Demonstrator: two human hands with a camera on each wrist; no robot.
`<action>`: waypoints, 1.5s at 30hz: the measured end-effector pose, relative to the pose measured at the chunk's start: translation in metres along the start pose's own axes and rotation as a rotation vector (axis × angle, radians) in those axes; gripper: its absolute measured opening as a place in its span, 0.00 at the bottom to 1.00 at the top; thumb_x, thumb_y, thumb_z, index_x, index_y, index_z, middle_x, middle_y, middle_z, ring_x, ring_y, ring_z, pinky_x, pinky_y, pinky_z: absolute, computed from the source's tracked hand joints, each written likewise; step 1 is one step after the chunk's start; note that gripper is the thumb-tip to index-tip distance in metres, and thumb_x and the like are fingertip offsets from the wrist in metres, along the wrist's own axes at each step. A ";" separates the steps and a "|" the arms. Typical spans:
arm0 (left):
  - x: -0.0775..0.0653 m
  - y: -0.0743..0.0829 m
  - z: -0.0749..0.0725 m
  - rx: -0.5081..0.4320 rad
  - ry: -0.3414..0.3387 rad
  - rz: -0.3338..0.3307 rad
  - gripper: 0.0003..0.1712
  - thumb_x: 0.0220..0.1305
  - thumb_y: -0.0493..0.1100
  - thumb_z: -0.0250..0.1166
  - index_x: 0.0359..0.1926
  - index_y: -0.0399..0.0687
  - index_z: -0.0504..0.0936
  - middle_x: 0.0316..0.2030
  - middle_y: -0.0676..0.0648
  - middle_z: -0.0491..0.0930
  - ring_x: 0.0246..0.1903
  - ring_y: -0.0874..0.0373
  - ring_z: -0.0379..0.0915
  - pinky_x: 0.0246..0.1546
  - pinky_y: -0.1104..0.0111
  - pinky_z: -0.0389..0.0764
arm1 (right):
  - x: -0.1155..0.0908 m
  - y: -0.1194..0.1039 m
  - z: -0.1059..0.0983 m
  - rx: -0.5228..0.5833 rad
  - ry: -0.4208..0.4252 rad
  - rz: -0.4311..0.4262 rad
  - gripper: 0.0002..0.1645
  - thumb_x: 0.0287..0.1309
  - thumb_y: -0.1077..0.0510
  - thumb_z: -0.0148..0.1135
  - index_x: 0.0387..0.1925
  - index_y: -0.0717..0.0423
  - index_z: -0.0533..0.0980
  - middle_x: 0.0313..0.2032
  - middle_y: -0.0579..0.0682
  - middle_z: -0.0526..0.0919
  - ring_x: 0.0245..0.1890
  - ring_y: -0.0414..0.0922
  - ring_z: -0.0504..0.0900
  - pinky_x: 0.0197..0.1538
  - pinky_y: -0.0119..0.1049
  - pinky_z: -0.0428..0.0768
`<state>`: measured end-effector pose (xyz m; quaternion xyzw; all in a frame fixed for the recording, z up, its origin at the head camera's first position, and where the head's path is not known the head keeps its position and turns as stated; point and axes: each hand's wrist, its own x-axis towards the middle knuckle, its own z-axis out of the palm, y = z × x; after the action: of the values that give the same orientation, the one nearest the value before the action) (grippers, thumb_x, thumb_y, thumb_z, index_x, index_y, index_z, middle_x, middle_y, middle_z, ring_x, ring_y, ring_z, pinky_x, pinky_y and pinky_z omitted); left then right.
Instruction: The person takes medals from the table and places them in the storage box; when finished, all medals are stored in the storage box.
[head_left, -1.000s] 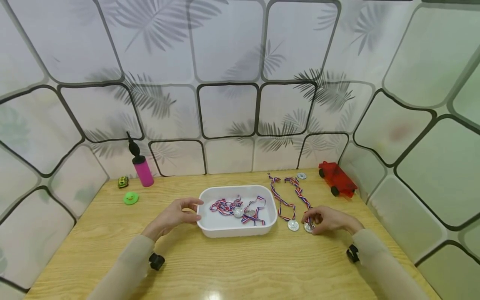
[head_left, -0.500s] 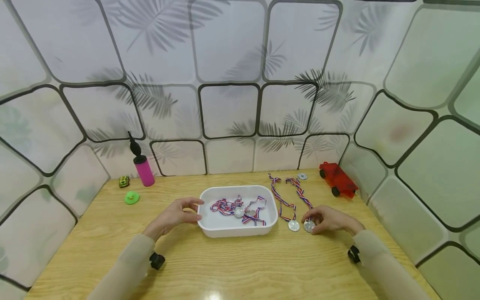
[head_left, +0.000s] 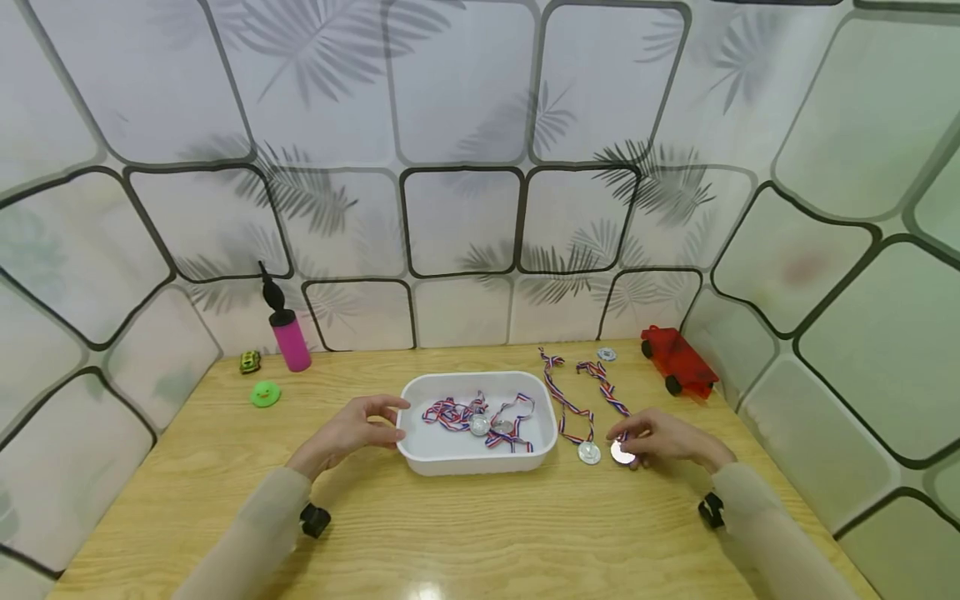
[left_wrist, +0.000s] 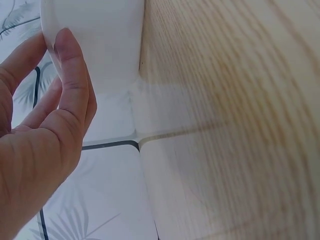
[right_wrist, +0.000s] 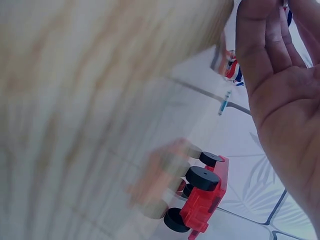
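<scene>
R hand [head_left: 669, 435] pinches v. shiny rd medal [head_left: 622, 452]; striped ribbon [head_left: 609, 391] twisted.

No letters, numbers, brands or signs can be read on any surface.
In the head view, the 2 medals [head_left: 479, 425] inside the white tray [head_left: 476, 468] show faces too small to read. The ribboned medal [head_left: 589, 452] on the table [head_left: 465, 533], just right of the tray, has faint marks whose form cannot be told. The glaring medal [head_left: 622, 452] near it is washed out by reflected light. The small disc [head_left: 607, 354] near the back wall [head_left: 461, 308] bears a pattern too small to make out.
</scene>
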<state>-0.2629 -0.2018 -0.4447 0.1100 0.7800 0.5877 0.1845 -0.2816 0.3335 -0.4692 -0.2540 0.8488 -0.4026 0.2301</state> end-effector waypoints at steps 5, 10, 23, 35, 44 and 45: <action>0.001 0.001 0.000 0.007 -0.002 -0.004 0.34 0.60 0.36 0.70 0.65 0.33 0.69 0.47 0.34 0.72 0.38 0.54 0.77 0.45 0.59 0.86 | -0.003 -0.003 0.000 0.094 -0.003 0.019 0.20 0.67 0.59 0.59 0.54 0.68 0.77 0.35 0.59 0.84 0.26 0.41 0.82 0.27 0.34 0.83; 0.001 0.001 0.001 0.016 0.000 -0.008 0.34 0.60 0.36 0.70 0.65 0.34 0.69 0.46 0.36 0.72 0.38 0.54 0.77 0.45 0.59 0.86 | -0.005 -0.005 -0.003 0.125 0.021 0.003 0.26 0.63 0.60 0.63 0.58 0.71 0.73 0.43 0.62 0.82 0.32 0.42 0.84 0.35 0.36 0.86; 0.000 0.001 0.001 0.009 -0.009 -0.005 0.33 0.60 0.36 0.70 0.65 0.34 0.69 0.47 0.34 0.72 0.38 0.54 0.77 0.46 0.57 0.86 | -0.007 -0.028 -0.015 0.187 0.293 -0.100 0.34 0.56 0.63 0.69 0.61 0.75 0.69 0.53 0.67 0.78 0.39 0.44 0.87 0.44 0.46 0.87; 0.000 0.001 0.001 0.009 0.005 -0.026 0.34 0.59 0.36 0.70 0.65 0.35 0.70 0.46 0.38 0.72 0.39 0.54 0.77 0.46 0.58 0.86 | -0.002 -0.063 -0.029 0.073 0.624 -0.226 0.27 0.54 0.63 0.71 0.56 0.68 0.77 0.40 0.31 0.84 0.36 0.33 0.85 0.39 0.27 0.85; -0.001 0.003 0.001 0.013 0.004 -0.028 0.34 0.60 0.36 0.70 0.65 0.36 0.70 0.47 0.36 0.71 0.39 0.54 0.76 0.47 0.57 0.85 | 0.011 -0.087 -0.032 0.075 0.659 -0.272 0.28 0.54 0.63 0.71 0.56 0.70 0.76 0.41 0.32 0.83 0.42 0.28 0.83 0.44 0.23 0.83; -0.001 0.003 0.001 0.012 0.004 -0.026 0.34 0.60 0.36 0.70 0.65 0.35 0.69 0.47 0.36 0.71 0.39 0.54 0.76 0.47 0.57 0.85 | 0.012 -0.089 -0.033 0.071 0.660 -0.280 0.28 0.54 0.63 0.71 0.56 0.70 0.76 0.42 0.31 0.83 0.43 0.27 0.82 0.45 0.22 0.82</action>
<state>-0.2622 -0.2006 -0.4423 0.1000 0.7853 0.5808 0.1898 -0.2884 0.2958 -0.3815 -0.2161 0.8197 -0.5199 -0.1050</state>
